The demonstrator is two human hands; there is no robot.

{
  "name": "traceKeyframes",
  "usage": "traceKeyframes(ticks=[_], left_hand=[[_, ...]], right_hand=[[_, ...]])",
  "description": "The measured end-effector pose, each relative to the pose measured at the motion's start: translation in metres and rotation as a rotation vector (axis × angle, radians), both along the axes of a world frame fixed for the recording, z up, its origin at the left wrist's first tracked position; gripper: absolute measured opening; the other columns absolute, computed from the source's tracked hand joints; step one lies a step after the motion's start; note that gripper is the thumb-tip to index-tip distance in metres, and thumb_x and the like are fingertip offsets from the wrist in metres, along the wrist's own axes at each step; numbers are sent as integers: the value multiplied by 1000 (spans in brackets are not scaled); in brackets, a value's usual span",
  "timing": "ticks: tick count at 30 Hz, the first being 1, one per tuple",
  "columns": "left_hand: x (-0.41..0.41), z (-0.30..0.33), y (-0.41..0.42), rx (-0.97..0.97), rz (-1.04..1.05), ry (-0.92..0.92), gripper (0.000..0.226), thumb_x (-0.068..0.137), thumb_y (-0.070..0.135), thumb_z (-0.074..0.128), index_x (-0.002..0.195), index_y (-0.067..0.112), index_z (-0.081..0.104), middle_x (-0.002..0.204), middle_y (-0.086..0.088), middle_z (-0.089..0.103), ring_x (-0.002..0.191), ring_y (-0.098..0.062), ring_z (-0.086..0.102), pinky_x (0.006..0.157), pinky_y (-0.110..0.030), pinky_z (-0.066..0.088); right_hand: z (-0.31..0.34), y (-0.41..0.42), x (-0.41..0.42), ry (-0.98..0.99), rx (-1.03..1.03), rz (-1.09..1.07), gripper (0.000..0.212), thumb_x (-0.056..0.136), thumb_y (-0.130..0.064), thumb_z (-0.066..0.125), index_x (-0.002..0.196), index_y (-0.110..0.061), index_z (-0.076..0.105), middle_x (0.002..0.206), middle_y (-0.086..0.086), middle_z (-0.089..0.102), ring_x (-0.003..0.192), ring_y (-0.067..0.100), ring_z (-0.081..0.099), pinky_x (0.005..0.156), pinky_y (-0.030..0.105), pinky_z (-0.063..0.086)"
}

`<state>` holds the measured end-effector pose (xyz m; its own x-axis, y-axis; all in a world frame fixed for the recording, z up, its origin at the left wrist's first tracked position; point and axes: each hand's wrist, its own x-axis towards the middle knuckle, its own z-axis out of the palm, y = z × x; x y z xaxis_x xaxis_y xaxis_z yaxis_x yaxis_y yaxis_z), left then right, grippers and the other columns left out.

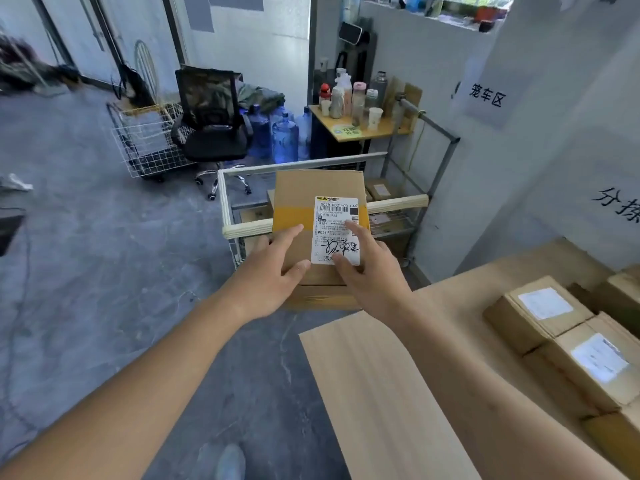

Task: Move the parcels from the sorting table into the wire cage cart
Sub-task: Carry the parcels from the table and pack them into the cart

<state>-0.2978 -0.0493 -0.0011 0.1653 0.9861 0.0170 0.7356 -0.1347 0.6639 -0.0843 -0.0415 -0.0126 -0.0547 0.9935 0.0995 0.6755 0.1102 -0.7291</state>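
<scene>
Now both hands (pixel 273 271) (pixel 367 271) hold a parcel (pixel 311 202) over the cart (pixel 242 228).

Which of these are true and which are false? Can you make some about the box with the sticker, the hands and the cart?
1. Both hands, left hand and right hand, touch the brown cardboard box with the white label. True.
2. The box lies on the pale wooden sorting table. False: it is held out over the wire cage cart with wooden rails.
3. More brown cardboard parcels sit on the table. True.
4. The black office chair stands inside the cart. False: it stands on the floor behind it.
</scene>
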Motion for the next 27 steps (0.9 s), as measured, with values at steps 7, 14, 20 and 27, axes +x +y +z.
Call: traceKeyframes(ticks=[7,14,20,27], left_hand=[[-80,-18,114,-38,25,9,65,104,50,51,160,45,19,146,-6,38,131,-25,47,98,-33,38],[-162,-34,218,-96,-2,35,64,104,50,52,159,44,21,151,-11,38,133,-27,47,108,-41,43],[-202,-50,294,-135,12,2,63,104,48,53,158,45,22,141,-7,42,117,-20,50,90,-30,42],[-219,-74,391,-193,43,3,63,103,48,55,157,44,24,133,-4,45,113,-17,49,96,-32,41]], right_hand=[[-18,119,-80,-23,4,22,62,100,-54,55,154,-51,26,135,-1,52,102,14,60,92,36,52],[-38,219,-160,-7,-45,16,63,100,-51,59,154,-49,27,142,-2,53,108,9,57,96,36,51],[-55,297,-200,-29,-92,26,61,96,-59,56,149,-56,25,134,-1,59,101,16,64,91,43,57],[-77,397,-216,-43,-123,55,64,98,-54,59,154,-47,28,126,0,60,95,11,61,88,36,54]])
